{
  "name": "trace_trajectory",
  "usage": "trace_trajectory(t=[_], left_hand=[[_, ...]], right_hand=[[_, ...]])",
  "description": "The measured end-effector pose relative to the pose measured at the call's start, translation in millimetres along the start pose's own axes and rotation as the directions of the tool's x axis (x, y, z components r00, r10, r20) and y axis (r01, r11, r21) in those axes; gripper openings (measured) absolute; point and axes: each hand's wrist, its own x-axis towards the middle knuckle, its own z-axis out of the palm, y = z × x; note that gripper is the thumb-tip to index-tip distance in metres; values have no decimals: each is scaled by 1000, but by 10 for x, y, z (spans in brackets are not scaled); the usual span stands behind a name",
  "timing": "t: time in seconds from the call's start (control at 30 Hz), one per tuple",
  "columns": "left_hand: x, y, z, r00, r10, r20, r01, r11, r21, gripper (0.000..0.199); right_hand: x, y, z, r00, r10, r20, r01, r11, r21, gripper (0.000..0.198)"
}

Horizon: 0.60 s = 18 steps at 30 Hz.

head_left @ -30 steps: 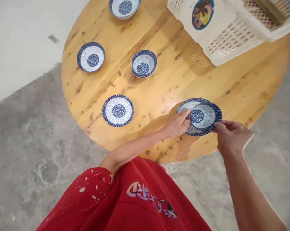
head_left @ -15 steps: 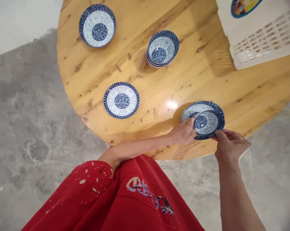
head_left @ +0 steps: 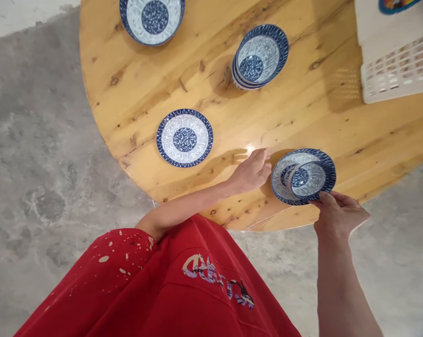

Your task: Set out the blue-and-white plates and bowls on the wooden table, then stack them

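My right hand [head_left: 339, 210] pinches the near right edge of a blue-and-white plate [head_left: 283, 161], thumb on top and fingers underneath. A smaller matching bowl [head_left: 315, 180] sits in that plate, off to its right side, close to my thumb. To the left of the plate, my left hand [head_left: 251, 172] is over the table, apart from the dishes, holding nothing, with its fingers loosely bent and apart. Farther left, another blue-rimmed plate [head_left: 185, 138] lies flat on the table.
A stack of small bowls [head_left: 260, 56] stands on the round wooden table [head_left: 204, 84]. A larger bowl [head_left: 154, 21] is at the far left, cut by the frame's top edge. A white plastic basket [head_left: 397, 70] stands at the upper right. The table's rounded edge runs in front of me.
My left hand has let go of the small bowl and moved left, away from it. My right hand keeps its hold on the plate's edge. The view has shifted slightly.
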Motion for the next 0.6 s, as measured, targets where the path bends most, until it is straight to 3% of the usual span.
trace_trajectory(t=[0.17,0.43,0.6], left_hand=[[-146,48,-262,997,5,-76,-8,999,-42,44],[-238,22,-350,994,39,-103,-45,997,-59,43],[-156,131,-637,980,41,-197,-42,999,-3,37]], right_hand=[[16,-1,-5,1000,-10,-5,10,1000,9,22],[-1,35,-49,1000,23,-9,-23,998,60,28],[-38,-297,-159,992,-79,-97,77,997,-30,23]])
